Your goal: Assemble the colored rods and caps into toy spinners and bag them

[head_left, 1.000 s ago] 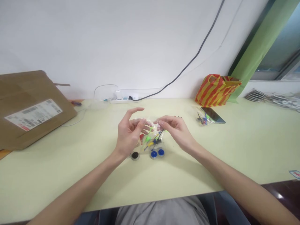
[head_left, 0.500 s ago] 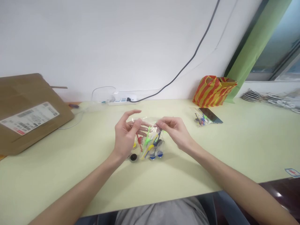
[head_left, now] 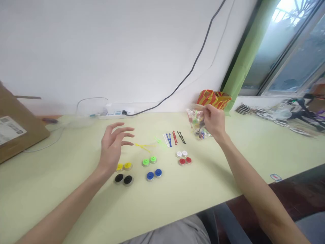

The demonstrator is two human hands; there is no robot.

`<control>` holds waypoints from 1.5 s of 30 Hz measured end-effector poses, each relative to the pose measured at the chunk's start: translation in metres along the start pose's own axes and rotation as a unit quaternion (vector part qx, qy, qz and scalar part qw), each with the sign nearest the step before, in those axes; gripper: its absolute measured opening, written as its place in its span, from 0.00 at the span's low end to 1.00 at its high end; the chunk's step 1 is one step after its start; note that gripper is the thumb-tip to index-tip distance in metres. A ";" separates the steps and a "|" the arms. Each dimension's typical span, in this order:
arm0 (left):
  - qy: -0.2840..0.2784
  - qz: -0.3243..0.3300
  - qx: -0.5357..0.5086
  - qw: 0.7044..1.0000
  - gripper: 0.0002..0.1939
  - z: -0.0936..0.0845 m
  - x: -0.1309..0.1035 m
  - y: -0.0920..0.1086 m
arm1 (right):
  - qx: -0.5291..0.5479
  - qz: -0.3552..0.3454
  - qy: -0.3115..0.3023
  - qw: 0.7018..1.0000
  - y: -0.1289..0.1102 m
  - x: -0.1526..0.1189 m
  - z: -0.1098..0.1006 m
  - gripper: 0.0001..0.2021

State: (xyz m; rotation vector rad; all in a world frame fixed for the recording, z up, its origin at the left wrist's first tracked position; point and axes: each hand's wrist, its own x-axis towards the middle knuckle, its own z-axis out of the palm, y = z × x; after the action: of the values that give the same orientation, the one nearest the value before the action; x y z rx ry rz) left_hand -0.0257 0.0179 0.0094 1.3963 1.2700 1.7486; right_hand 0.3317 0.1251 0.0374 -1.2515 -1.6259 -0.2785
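My right hand (head_left: pixel 214 120) pinches the top of a clear plastic bag (head_left: pixel 198 125) that holds small coloured parts, raised at the right. With fingers spread, my left hand (head_left: pixel 113 147) hovers empty over the left of the table. Below it lie yellow discs (head_left: pixel 127 165) and black discs (head_left: pixel 128 180). Green discs (head_left: pixel 149 160), blue discs (head_left: pixel 154 174), white discs (head_left: pixel 182 154) and red discs (head_left: pixel 185 160) sit in pairs. Behind them are thin plastic sticks: yellow (head_left: pixel 146 146), pale green (head_left: pixel 160 141), white (head_left: pixel 165 140), blue (head_left: pixel 169 139), red (head_left: pixel 175 137) and black (head_left: pixel 181 137).
A cardboard box (head_left: pixel 20 125) stands at the left edge. A power strip (head_left: pixel 115 113) with a dark cable (head_left: pixel 175 88) lies along the wall. A striped red and yellow bag (head_left: pixel 212 98) is at the back right, before a green curtain (head_left: pixel 241 61).
My right hand has carried the bag to the right and away from my left hand, uncovering the discs and sticks. My left hand has let go and moved left. The view has turned right.
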 end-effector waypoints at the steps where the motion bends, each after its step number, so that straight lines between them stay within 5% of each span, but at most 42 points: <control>1: 0.011 -0.003 0.004 1.000 0.14 -0.002 0.004 -0.004 | -0.064 0.013 0.014 0.998 0.020 0.006 -0.001 0.13; 5: 0.020 -0.033 0.011 0.999 0.14 -0.007 0.011 -0.012 | -0.182 0.053 0.058 0.980 0.081 0.012 0.000 0.14; 9: 0.012 -0.044 0.008 0.999 0.16 -0.007 0.011 -0.011 | -0.207 0.016 0.048 0.977 0.100 0.005 0.015 0.13; 15: 0.012 -0.050 0.016 0.999 0.17 -0.006 0.011 -0.012 | -0.202 -0.094 -0.106 0.969 0.080 0.011 0.055 0.14; 19: 0.018 -0.056 0.019 0.998 0.18 -0.007 0.011 -0.014 | -0.183 -0.087 -0.069 0.977 0.071 0.023 0.058 0.15; 26: 0.002 -0.059 0.026 0.998 0.18 -0.003 0.006 -0.018 | -0.184 -0.104 -0.043 0.976 0.063 0.039 0.027 0.18; 32: -0.023 -0.048 0.037 0.998 0.19 0.000 0.003 -0.019 | -0.216 -0.119 -0.284 0.927 0.039 0.011 0.063 0.14; 36: -0.028 -0.078 0.013 0.997 0.19 0.001 0.002 -0.018 | -0.204 -0.104 -0.334 0.914 0.039 -0.012 0.082 0.16; 45: -0.027 -0.124 -0.016 0.992 0.19 -0.001 0.003 -0.020 | -0.156 -0.098 -0.326 0.927 0.064 -0.036 0.042 0.20</control>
State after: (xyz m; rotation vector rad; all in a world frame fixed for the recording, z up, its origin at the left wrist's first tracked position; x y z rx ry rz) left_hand -0.0297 0.0278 -0.0077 1.2019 1.3187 1.5459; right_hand 0.3582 0.1606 -0.0343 -1.5214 -2.3580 -0.2666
